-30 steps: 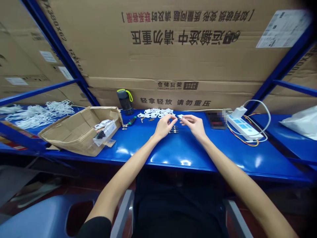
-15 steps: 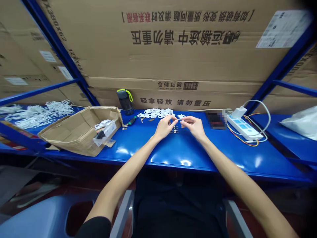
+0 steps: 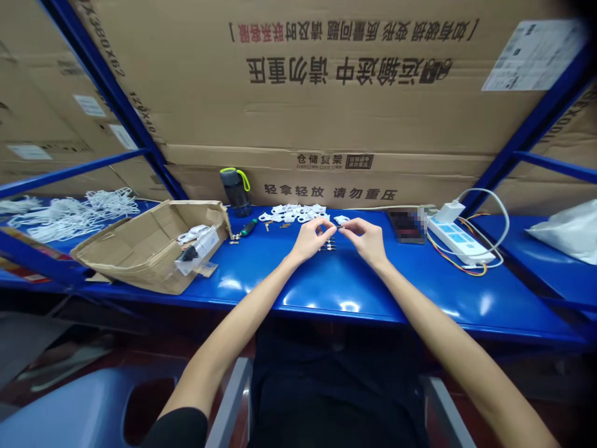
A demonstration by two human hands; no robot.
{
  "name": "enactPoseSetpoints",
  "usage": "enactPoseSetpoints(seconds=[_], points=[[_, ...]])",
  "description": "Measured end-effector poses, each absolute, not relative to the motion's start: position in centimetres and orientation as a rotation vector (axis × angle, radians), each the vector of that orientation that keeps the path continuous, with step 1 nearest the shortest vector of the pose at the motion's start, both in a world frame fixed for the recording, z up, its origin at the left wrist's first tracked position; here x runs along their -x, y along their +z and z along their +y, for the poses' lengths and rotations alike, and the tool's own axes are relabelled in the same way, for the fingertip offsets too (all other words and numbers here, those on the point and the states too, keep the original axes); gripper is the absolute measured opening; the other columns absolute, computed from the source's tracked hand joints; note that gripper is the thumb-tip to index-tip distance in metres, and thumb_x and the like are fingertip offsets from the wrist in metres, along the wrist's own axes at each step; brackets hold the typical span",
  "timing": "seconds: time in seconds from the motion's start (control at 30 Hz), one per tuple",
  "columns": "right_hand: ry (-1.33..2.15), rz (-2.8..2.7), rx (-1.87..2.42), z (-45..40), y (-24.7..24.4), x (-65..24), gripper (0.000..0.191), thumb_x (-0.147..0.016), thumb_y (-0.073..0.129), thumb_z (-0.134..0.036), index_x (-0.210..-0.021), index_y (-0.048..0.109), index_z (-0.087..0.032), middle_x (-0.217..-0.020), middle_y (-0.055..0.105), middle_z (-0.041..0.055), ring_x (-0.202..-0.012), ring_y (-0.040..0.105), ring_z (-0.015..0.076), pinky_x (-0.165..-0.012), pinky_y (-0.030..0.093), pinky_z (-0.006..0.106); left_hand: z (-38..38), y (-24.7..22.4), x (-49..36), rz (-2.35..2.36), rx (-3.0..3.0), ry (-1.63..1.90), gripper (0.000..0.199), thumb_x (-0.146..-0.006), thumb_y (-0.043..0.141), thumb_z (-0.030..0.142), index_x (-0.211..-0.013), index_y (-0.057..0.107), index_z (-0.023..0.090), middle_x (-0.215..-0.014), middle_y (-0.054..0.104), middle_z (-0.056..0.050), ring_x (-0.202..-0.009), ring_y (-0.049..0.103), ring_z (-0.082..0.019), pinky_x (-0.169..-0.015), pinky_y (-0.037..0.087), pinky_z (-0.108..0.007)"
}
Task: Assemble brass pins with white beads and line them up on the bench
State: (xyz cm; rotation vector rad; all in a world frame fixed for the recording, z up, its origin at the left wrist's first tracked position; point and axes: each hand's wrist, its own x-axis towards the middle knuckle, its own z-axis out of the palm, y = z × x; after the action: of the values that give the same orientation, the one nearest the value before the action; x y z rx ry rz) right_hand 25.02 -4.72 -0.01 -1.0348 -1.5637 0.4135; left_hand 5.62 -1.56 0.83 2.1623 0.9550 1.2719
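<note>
My left hand and my right hand meet over the blue table, thumbs and forefingers pinched toward each other. Between the fingertips is something small and thin, too tiny to name. Just below the hands lie several small metal pins in a short row, partly covered by the left hand. Behind the hands is a pile of white plastic parts, and one more white part sits apart at its right.
At left stands an open cardboard box with bagged items. A green screwdriver and dark bottle are at the back. On the right are a power strip with cables and a dark flat object. White cords lie far left.
My right hand has shifted slightly left, bringing its fingertips closer to the left ones. The left hand stays almost in place.
</note>
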Motion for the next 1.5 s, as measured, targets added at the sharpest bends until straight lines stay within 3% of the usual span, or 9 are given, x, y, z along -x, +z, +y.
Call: enactPoseSetpoints(seconds=[0.27,0.53,0.77,0.93,1.1,1.5], points=[[0.248,-1.717,1.055,-4.2,-0.5,-25.6,0.028,-0.092,0.069,-0.051,-0.090,0.078,-0.025,-0.092,0.079,0.0060,-0.080,0.071,0.0258,-0.080,0.059,0.040,-1.4,0.6,-5.7,0.924,-2.178,1.246,0.019,-0.095,0.068,0.036,-0.089,0.075,0.019,-0.091,0.076,-0.002,-0.065,0.057,-0.013,-0.069,0.052,-0.030],[0.204,-1.770,1.061,-4.4,-0.2,-25.7,0.030,-0.094,0.065,-0.053,-0.091,0.077,-0.026,-0.094,0.079,0.0067,-0.081,0.071,0.0257,-0.081,0.059,0.040,-1.3,0.4,-5.6,0.940,-2.138,1.208,0.025,-0.094,0.068,0.042,-0.092,0.077,0.019,-0.096,0.077,-0.004,-0.070,0.061,-0.015,-0.073,0.054,-0.031],[0.302,-1.739,1.010,-4.4,-0.2,-25.5,0.030,-0.091,0.070,-0.054,-0.091,0.080,-0.026,-0.093,0.080,0.0059,-0.082,0.073,0.0268,-0.086,0.060,0.042,-1.1,0.3,-5.6,0.893,-2.097,1.201,0.024,-0.094,0.069,0.042,-0.094,0.077,0.019,-0.096,0.078,-0.003,-0.076,0.065,-0.017,-0.075,0.054,-0.032],[0.488,-1.594,1.000,-4.6,0.0,-25.1,0.033,-0.087,0.074,-0.056,-0.098,0.082,-0.026,-0.104,0.081,0.0058,-0.096,0.076,0.0288,-0.093,0.062,0.043,-1.2,0.6,-5.6,0.943,-2.087,1.285,0.027,-0.095,0.068,0.045,-0.093,0.076,0.020,-0.094,0.078,-0.004,-0.073,0.063,-0.017,-0.074,0.054,-0.033],[0.651,-1.468,0.984,-4.1,-0.2,-25.2,0.037,-0.080,0.082,-0.055,-0.100,0.082,-0.022,-0.101,0.082,0.0069,-0.091,0.077,0.0286,-0.085,0.064,0.041,-1.3,0.7,-5.6,0.938,-2.167,1.326,0.027,-0.098,0.066,0.044,-0.093,0.075,0.019,-0.096,0.077,-0.005,-0.073,0.061,-0.016,-0.073,0.053,-0.032],[0.639,-1.581,1.039,-3.8,-0.1,-25.9,0.035,-0.082,0.081,-0.053,-0.096,0.083,-0.021,-0.101,0.082,0.0065,-0.100,0.076,0.0296,-0.092,0.058,0.040,-1.2,0.3,-5.4,0.914,-2.305,1.306,0.026,-0.101,0.062,0.043,-0.098,0.074,0.020,-0.097,0.074,-0.003,-0.069,0.058,-0.014,-0.073,0.051,-0.030]])
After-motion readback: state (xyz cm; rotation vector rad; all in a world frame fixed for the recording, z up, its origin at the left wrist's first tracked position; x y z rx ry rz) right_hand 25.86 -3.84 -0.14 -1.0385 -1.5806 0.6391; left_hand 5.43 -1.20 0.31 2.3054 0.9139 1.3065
